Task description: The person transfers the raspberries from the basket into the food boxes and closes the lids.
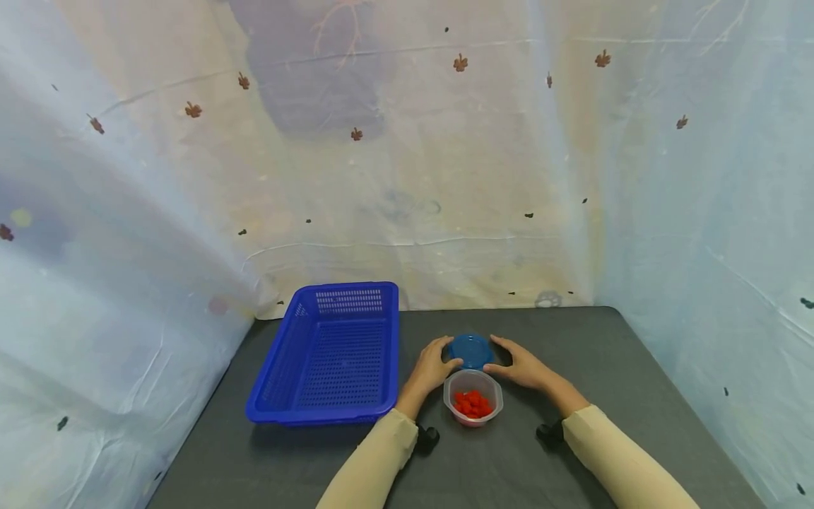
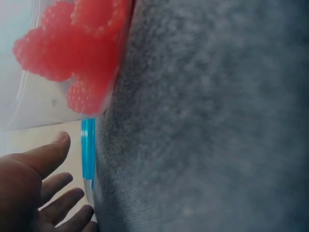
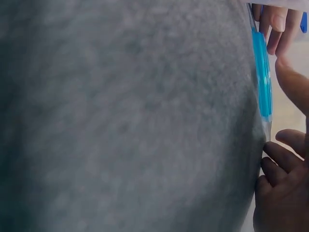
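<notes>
A round blue lid (image 1: 470, 351) lies flat on the dark table, just beyond a clear plastic container (image 1: 472, 377). Red raspberries (image 1: 473, 405) fill the container's bottom, their bumpy shape plain in the left wrist view. To the left of the lid is my left hand (image 1: 434, 366), thumb and fingers spread apart around its near side. My right hand (image 1: 524, 367) mirrors it on the right, fingers loosely bent and thumb held apart. Neither hand grips anything; the fingertips are close to the lid's edge (image 3: 263, 77).
A large blue plastic basket (image 1: 346, 353) with slotted walls stands left of my left hand. The dark grey table (image 1: 610, 396) extends to the right of my right arm. A pale patterned sheet (image 1: 445, 177) hangs behind and along both sides of the table.
</notes>
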A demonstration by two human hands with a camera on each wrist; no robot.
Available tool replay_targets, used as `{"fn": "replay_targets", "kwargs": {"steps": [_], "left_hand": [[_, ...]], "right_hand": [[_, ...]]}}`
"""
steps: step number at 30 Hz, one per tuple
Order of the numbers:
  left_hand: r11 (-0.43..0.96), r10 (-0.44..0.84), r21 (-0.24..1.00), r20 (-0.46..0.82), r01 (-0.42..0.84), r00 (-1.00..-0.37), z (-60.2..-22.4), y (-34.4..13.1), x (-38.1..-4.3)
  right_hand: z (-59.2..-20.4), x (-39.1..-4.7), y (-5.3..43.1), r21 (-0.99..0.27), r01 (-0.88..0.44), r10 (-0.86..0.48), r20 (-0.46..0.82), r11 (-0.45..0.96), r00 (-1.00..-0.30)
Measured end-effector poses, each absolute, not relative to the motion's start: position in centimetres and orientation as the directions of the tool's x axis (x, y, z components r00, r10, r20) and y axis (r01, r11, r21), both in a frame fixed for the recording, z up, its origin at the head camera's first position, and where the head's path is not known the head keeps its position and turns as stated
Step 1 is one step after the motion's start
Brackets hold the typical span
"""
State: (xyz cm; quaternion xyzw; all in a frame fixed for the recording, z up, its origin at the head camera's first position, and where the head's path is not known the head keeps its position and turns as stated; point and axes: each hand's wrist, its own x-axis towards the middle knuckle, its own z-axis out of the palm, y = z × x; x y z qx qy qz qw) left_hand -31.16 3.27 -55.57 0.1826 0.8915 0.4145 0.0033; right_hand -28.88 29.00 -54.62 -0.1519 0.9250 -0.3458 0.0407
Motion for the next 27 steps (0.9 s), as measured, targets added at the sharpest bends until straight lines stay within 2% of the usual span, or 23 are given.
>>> {"fn": "replay_targets", "kwargs": {"steps": [17, 27], "left_hand": [[0.662, 0.350, 0.677, 0.100, 0.322, -0.931, -55.6, 3.3, -31.4], [0.659, 0.356, 0.674, 0.112, 0.334, -0.928, -55.6, 3.3, -31.2]], "right_hand": [[-55.0, -29.8, 27.6, -0.612, -0.253, -0.289, 0.041, 0.750, -0.956], [-55.1, -29.7, 27.1, -0.576, -0.239, -0.253, 0.057, 0.782, -0.966]]}}
